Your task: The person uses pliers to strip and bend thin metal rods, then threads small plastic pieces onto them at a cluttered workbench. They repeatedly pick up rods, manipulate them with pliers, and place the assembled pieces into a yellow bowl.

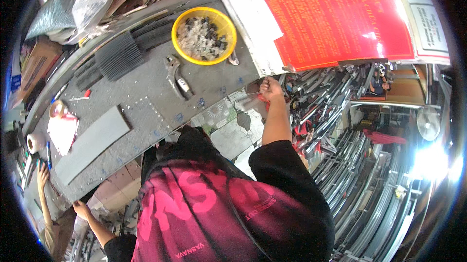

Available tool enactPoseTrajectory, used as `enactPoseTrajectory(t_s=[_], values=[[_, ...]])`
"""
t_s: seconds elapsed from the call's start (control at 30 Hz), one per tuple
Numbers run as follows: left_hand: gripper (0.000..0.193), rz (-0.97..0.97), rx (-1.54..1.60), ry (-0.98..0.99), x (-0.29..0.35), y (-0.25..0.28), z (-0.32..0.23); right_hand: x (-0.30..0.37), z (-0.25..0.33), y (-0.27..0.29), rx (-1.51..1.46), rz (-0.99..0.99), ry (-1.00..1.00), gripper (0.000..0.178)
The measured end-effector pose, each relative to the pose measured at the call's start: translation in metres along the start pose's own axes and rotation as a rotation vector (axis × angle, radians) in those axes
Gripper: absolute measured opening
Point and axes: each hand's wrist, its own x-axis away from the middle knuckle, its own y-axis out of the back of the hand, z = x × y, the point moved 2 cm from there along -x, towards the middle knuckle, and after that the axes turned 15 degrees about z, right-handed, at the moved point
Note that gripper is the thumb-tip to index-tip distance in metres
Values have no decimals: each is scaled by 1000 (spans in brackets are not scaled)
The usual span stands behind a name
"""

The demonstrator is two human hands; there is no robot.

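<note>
My right hand [271,89] is raised beside the bench's right end, below the corner of a white board. Its fingers are curled closed, and whatever is in them is too small to make out. My left hand [82,210] is at the bench's near left corner, its fingers bent in at the edge; what they hold, if anything, is hidden. Closest to that hand on the bench lies a long flat grey strip [95,143]. A yellow plastic basin [202,62] with small white and black pieces stands toward the back, next to a metal hand tool with grips [177,79].
Another person's hand [43,174] rests at the bench's far left. On the grey bench [151,84] are a ribbed black block [118,57], a tape roll [57,110], a red-handled screwdriver [86,94] and paper [63,134]. Long metal profiles [348,174] fill the right side.
</note>
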Motion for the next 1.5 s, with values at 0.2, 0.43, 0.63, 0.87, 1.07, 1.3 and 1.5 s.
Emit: enactPoseTrajectory(t_s=[0.2, 0.43, 0.63, 0.87, 1.07, 1.3, 1.5], values=[[44, -53, -15, 42, -1, -7, 8, -5, -1, 10, -53, 24, 23, 21], [26, -92, 95, 17, 21, 6, 1, -4, 3, 9, 99, 4, 57, 21], [29, -57, 77, 66, 21, 7, -1, -5, 2, 6, 123, -10, 66, 16], [29, -113, 107, 58, 25, 7, -7, -3, 2, 1, 127, -41, 78, 18], [30, -141, 104, 99, 33, 11, -14, -5, -1, -2, 125, 0, 75, 18], [32, -117, 126, 95, 19, -14, 13, 7, -10, -10, 157, -33, 102, 19], [57, 45, 209, 453, 32, -43, 70, 94, -54, -69, 619, 234, 220, 19]])
